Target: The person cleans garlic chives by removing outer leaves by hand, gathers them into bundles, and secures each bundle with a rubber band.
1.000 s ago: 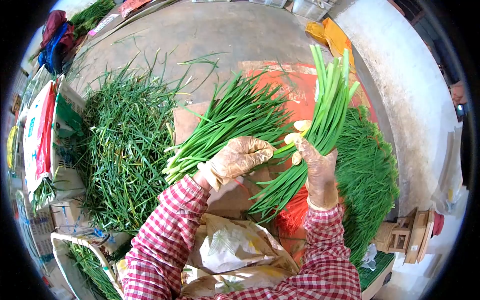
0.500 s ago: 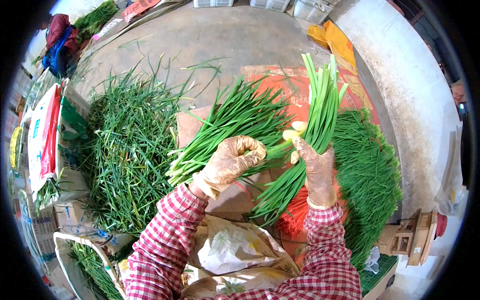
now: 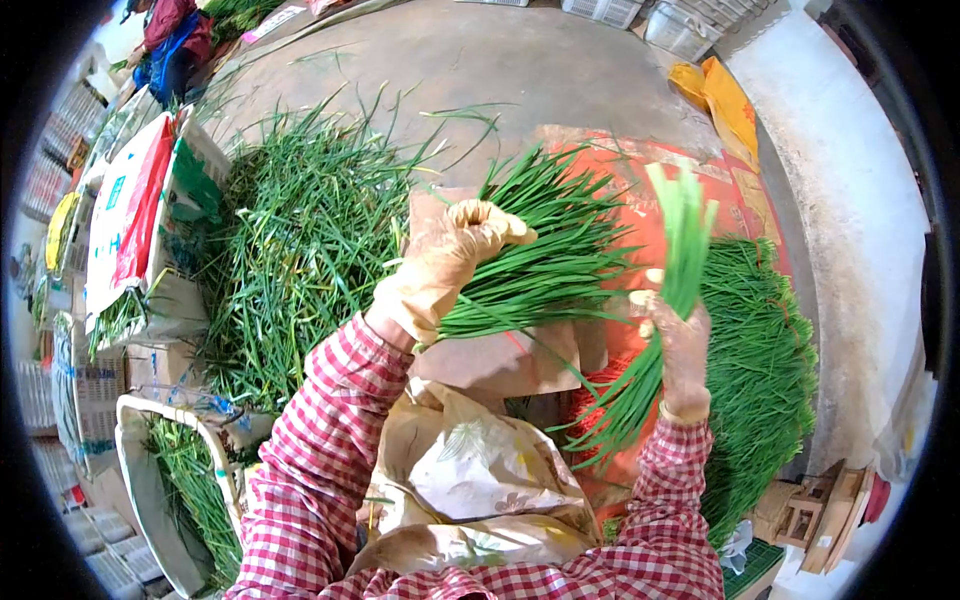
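My right hand [image 3: 678, 335], in a tan glove, grips a bunch of green stalks [image 3: 684, 240]; their pale ends point up, blurred, and the leaf tips hang down to the left. My left hand [image 3: 455, 250], gloved too, is closed above the near left part of a pile of long green leaves [image 3: 555, 250]. What its fingers hold, if anything, is too small to tell. To the left spreads a loose, tangled heap of leaves [image 3: 300, 250]. Stacked bunches [image 3: 765, 370] lie to the right of my right hand.
A white carton [image 3: 130, 220] and a handled basket [image 3: 125, 405] stand at left. Red sacking [image 3: 640, 195] lies under the leaves. A wooden stool [image 3: 815, 515] is at lower right, crates [image 3: 680, 30] at the back. Another person [image 3: 170, 45] is at upper left.
My left hand has moved up and away from the bunch, over the leaf pile. My right hand has shifted right with the stalks. The whole view has shifted slightly.
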The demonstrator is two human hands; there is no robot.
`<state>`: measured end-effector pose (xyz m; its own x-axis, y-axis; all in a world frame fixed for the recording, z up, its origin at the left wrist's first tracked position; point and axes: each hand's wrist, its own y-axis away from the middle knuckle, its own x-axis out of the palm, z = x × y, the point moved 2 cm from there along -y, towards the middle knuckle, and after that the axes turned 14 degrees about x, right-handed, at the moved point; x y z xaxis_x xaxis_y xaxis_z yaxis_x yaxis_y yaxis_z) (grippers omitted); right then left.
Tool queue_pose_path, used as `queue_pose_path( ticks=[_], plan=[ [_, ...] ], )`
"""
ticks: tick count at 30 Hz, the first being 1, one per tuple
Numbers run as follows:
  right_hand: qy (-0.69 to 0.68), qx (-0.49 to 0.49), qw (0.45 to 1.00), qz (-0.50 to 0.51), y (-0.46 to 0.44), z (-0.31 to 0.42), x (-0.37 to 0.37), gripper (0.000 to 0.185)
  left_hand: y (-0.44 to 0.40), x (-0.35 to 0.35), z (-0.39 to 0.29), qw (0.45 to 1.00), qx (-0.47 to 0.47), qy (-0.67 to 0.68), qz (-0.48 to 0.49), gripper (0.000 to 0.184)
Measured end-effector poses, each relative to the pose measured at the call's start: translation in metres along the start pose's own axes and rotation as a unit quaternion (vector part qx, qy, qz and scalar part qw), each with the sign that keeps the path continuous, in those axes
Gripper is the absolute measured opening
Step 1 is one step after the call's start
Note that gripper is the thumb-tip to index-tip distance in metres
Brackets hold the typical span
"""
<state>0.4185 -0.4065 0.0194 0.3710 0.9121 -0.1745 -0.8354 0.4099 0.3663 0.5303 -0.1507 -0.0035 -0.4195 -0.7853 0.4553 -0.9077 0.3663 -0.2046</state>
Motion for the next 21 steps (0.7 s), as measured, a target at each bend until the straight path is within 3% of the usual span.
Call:
queue_pose_path(
  ticks=[1,3,5,7,10,14,16,17,18,20,21],
  plan=[
    [-0.024,-0.011,1.000,0.009,-0.003,-0.004,0.013,0.032,-0.002,0.002,-0.008,1.000,0.006,-0.008,0.018,0.011],
    [0.026,0.080,0.994,0.069,-0.017,-0.017,0.023,0.029,-0.003,0.005,-0.017,0.998,0.024,0.023,0.046,0.013],
    [0.029,0.121,0.988,0.094,-0.031,-0.028,0.030,0.028,-0.002,0.006,-0.029,0.996,0.048,-0.082,0.005,0.013],
    [-0.019,0.014,0.997,0.074,-0.040,-0.037,0.025,0.026,0.008,0.011,-0.054,0.969,0.102,-0.217,-0.052,0.016],
    [0.019,0.005,1.000,0.002,-0.033,-0.023,0.000,0.024,0.030,-0.006,-0.065,0.927,0.154,-0.316,-0.127,0.021],
    [0.065,0.042,0.995,-0.057,-0.015,-0.019,-0.034,0.023,0.093,-0.032,-0.024,0.968,-0.030,-0.235,-0.083,0.024],
    [0.108,0.013,0.994,-0.029,-0.006,-0.032,-0.043,0.022,0.122,-0.016,-0.017,0.972,-0.139,-0.179,-0.068,0.022],
    [0.036,0.010,0.996,0.081,0.007,-0.033,-0.034,0.020,0.133,-0.010,-0.015,0.974,-0.174,-0.135,-0.049,0.019],
    [0.047,0.033,0.998,0.028,0.025,-0.034,-0.022,0.017,0.139,-0.004,-0.014,0.974,-0.207,-0.090,-0.028,0.024],
    [0.282,-0.047,0.958,0.036,0.045,-0.047,0.014,0.031,0.132,0.025,-0.027,0.969,-0.243,0.026,-0.037,0.047],
    [0.251,-0.024,0.963,0.090,0.055,-0.052,0.037,0.040,0.134,0.030,-0.013,0.985,-0.152,0.075,-0.021,0.071]
  ],
)
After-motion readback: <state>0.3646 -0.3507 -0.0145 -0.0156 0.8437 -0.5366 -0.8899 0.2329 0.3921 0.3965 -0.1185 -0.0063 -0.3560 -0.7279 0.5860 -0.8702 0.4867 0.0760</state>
